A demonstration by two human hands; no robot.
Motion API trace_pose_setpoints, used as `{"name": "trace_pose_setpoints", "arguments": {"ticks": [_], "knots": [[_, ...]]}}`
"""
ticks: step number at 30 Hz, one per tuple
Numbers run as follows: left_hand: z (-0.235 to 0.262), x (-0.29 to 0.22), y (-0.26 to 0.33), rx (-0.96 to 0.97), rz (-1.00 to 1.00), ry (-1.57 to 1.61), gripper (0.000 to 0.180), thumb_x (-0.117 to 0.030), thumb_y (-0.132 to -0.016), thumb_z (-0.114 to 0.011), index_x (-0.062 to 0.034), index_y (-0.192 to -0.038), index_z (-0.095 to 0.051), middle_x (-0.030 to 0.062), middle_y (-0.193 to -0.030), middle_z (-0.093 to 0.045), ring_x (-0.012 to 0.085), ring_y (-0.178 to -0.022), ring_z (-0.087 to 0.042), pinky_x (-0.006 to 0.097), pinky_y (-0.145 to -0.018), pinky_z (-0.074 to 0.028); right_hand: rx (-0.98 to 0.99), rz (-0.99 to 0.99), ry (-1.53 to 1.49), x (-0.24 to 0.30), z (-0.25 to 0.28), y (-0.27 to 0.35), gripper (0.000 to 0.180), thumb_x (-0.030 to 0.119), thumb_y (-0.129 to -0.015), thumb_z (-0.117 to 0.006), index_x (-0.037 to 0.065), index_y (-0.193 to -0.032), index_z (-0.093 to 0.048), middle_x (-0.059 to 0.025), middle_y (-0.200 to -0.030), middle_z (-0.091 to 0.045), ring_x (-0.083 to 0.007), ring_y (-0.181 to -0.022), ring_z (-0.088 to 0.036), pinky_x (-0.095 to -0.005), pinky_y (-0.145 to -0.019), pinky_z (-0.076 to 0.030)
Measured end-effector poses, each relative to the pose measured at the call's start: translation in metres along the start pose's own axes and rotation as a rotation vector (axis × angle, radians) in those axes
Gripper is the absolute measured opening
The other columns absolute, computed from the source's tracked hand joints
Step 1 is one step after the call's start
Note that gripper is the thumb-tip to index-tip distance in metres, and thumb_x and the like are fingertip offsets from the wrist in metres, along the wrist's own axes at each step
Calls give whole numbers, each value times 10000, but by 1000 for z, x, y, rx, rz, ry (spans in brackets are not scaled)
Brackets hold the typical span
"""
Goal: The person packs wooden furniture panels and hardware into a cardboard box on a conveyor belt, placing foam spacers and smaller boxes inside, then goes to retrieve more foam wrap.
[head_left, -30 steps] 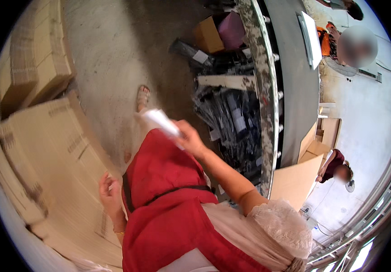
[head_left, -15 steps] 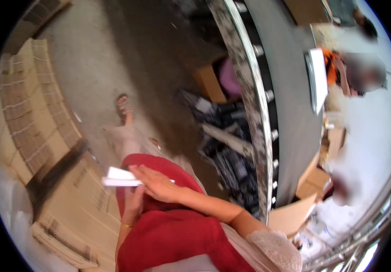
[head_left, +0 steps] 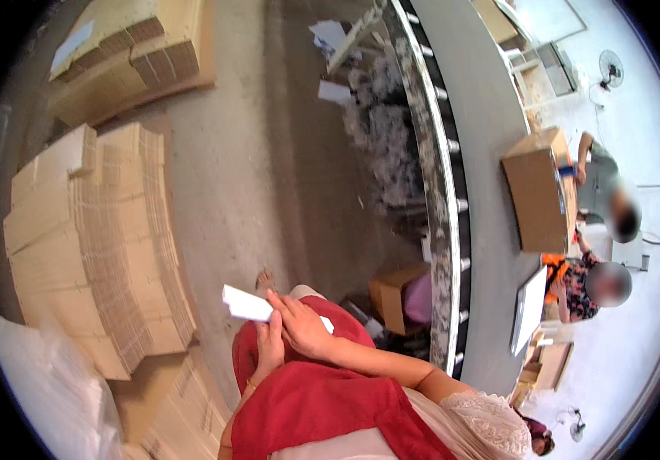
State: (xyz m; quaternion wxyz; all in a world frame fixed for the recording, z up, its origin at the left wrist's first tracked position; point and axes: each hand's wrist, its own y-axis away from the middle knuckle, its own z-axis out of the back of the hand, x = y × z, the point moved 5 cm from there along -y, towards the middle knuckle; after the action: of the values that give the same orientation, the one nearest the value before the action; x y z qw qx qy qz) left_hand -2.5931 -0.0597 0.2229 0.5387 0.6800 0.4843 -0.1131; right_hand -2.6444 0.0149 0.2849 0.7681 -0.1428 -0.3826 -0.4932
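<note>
A white folded sheet (head_left: 247,305), seemingly paper or thin card, is gripped in front of my red apron (head_left: 314,406). My left hand (head_left: 270,345) pinches it from below, its fingers pointing up along the sheet. Across the top lies my right hand (head_left: 304,330), its fingers pressed over the sheet near my left fingertips. A small white end (head_left: 328,324) shows past the right hand. The middle of the sheet is hidden under my fingers.
Stacks of flattened cardboard (head_left: 108,238) and plastic sheeting (head_left: 54,383) stand left. On the right, a conveyor belt (head_left: 491,207) carries a cardboard box (head_left: 537,192) and a white flat piece (head_left: 529,310). Two co-workers stand beyond it. Under its rail sits a box (head_left: 391,299) holding something purple.
The view has shifted along the aisle, bringing more cardboard stacks and the box on the belt into sight. Both hands still hold the white sheet in much the same grip.
</note>
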Motion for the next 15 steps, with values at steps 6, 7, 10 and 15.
{"name": "trace_pose_setpoints", "arguments": {"ticks": [6, 7, 10, 15], "knots": [[-17, -99, -111, -35, -7, 61, 416, -179, -902, -423, -11, -1264, -307, 123, -1212, -408, 205, -1089, -426, 327, -900, -380, 86, 232, -146, -20, 52, -139, 584, 148, -804, -546, 9, -1300, -271, -179, -1034, -484, -325, -893, -500, -365, -763, -423], [-27, -134, -129, -43, 4, 77, 404, -172, -900, -428, -24, -1260, -319, 115, -1194, -420, 198, -1063, -447, 325, -876, -405, 119, 228, -194, -31, 60, -165, 575, 161, -798, -558, 14, -1289, -296, -182, -1021, -488, -327, -880, -508, -373, -757, -425], [-40, -198, -196, 31, -2, 50, 338, -139, -891, -443, -36, -1207, -378, 111, -1210, -436, 201, -1009, -501, 319, -806, -471, 234, 140, -401, -55, 90, -252, 447, 198, -773, -603, 17, -1158, -466, -166, -953, -513, -310, -852, -528, -373, -734, -430], [-57, -294, -312, 74, -247, -33, 503, -76, -829, -550, -58, -1268, -305, 163, -1141, -499, 216, -1007, -512, 338, -847, -446, 366, 154, -433, -57, 152, -394, 427, 186, -794, -601, 19, -1167, -478, -150, -1008, -537, -266, -907, -523, -344, -777, -417]]}}
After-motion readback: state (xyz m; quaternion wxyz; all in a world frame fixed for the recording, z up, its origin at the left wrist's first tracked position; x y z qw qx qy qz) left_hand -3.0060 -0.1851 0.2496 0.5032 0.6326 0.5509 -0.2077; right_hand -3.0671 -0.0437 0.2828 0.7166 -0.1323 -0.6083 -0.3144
